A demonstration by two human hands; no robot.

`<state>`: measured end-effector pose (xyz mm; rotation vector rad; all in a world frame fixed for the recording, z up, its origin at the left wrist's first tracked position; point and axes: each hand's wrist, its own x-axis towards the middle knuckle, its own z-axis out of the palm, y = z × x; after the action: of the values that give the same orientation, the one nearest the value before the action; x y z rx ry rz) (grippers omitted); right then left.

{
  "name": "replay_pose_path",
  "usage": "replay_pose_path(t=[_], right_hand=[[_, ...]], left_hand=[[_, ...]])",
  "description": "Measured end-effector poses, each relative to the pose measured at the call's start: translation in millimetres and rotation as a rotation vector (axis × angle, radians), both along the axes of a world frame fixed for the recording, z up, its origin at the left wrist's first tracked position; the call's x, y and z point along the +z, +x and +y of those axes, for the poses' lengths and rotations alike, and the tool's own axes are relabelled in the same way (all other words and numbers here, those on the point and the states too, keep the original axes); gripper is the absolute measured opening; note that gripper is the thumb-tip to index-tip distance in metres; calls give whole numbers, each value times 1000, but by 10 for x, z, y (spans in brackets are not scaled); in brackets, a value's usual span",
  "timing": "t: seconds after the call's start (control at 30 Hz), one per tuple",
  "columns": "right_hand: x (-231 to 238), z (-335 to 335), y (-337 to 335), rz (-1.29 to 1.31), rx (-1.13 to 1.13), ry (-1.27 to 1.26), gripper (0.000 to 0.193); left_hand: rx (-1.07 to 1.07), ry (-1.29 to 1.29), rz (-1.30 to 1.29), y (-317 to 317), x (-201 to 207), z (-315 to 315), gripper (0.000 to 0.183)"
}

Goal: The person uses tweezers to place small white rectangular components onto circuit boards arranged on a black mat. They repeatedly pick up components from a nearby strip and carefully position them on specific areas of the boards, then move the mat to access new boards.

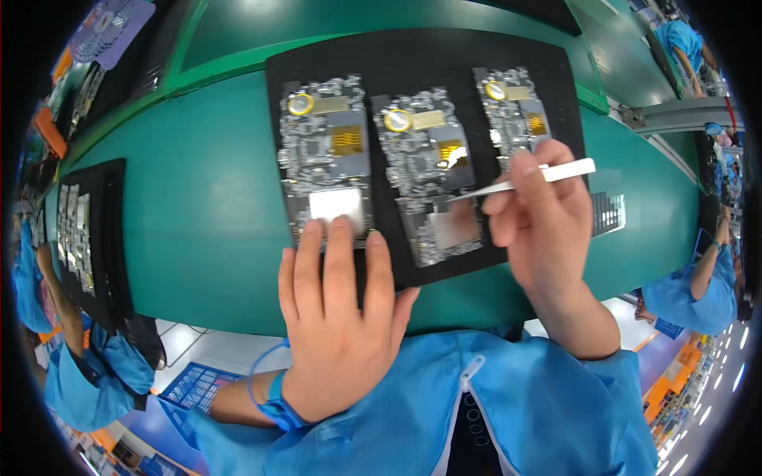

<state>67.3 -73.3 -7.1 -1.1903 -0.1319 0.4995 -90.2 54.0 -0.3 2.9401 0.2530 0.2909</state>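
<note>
Three circuit boards lie on a black mat: a left board (pixel 315 151), a middle board (pixel 409 163) and a right board (pixel 508 115). Each carries a round, yellow-rimmed silver part near its far end. My left hand (pixel 341 317) lies flat with fingers spread, its fingertips on the near end of the left board beside a silver shield plate (pixel 337 206). In my right hand (pixel 548 214) is a pair of white tweezers (pixel 567 170), pinched between thumb and fingers. Their tip points left, over the middle board above its silver plate (pixel 455 228). My right hand partly hides the right board.
The black mat (pixel 429 59) rests on a green worktable (pixel 198 198). A clear sheet with dark rectangles (pixel 609 213) lies right of the mat. Another black mat with circuit boards (pixel 77 230) stands at the far left. Co-workers in blue sleeves (pixel 694 289) sit on both sides.
</note>
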Motion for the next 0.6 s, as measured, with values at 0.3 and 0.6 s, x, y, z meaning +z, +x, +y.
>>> replay_pose_path(t=[0.3,0.6], right_hand=[[-92,717,-291,-71,79,-150,24],[-98,697,-270,-83,77,-207,22]], left_hand=[[-80,-204,-182,-104,-265,56,53],[-53,-153,-178,-76,-317,182,51]])
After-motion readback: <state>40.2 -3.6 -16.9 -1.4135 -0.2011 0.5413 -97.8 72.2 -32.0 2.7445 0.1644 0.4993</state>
